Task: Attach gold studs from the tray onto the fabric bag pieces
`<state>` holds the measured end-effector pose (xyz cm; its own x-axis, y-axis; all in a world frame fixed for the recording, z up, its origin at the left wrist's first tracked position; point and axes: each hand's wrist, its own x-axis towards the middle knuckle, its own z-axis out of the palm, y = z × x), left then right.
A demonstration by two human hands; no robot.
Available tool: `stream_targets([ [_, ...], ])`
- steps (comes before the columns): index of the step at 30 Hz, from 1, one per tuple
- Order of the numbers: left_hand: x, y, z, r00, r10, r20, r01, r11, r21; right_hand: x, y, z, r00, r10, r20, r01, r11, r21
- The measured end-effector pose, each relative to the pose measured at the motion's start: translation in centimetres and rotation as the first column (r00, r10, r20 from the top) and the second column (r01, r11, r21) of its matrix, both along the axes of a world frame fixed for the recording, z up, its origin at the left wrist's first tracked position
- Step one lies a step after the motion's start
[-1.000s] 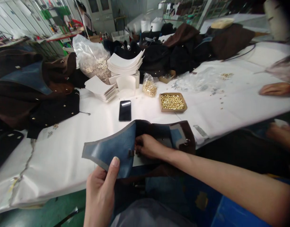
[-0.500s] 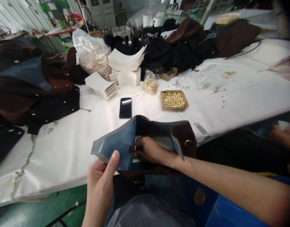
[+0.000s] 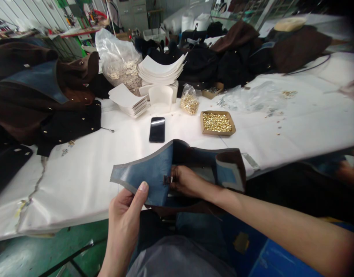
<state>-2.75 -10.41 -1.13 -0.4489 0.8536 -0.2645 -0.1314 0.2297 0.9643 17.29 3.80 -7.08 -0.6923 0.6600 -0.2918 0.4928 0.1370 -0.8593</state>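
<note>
A brown bag piece with blue lining point(image 3: 154, 173) is held over the near edge of the white table point(image 3: 87, 169). My left hand point(image 3: 126, 215) grips its lower blue edge, thumb on top. Fingers of my right hand point(image 3: 187, 181) are curled inside the fold, pinching a small dark metal clasp point(image 3: 167, 179) on the lining. A black phone point(image 3: 157, 129) lies just beyond the piece. To its right stands a cardboard tray of gold studs point(image 3: 217, 123).
Stacks of white card pieces point(image 3: 161, 71), a small bag of gold studs point(image 3: 189, 102) and a big clear bag of parts point(image 3: 119, 63) sit farther back. Dark brown and black garments point(image 3: 41, 100) pile up at left and rear. Another person's hand point(image 3: 351, 165) shows at the right edge.
The bag piece's right flap has turned, hiding the gold ring and showing blue lining. Both hands keep their hold; the view has shifted slightly.
</note>
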Motion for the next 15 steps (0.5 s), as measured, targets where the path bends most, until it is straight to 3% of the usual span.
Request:
stream_targets([
  [7,-0.7,0.0,0.0,1.0,0.01,-0.028,-0.01,1.0,0.015,-0.2,-0.6,1.0,0.997,-0.028,0.073,0.025,0.999,0.04],
  [15,-1.7,-0.4,-0.6,0.999,0.012,-0.03,-0.011,0.999,0.032,0.2,0.0,0.0,0.999,0.018,0.029,-0.019,1.0,0.023],
])
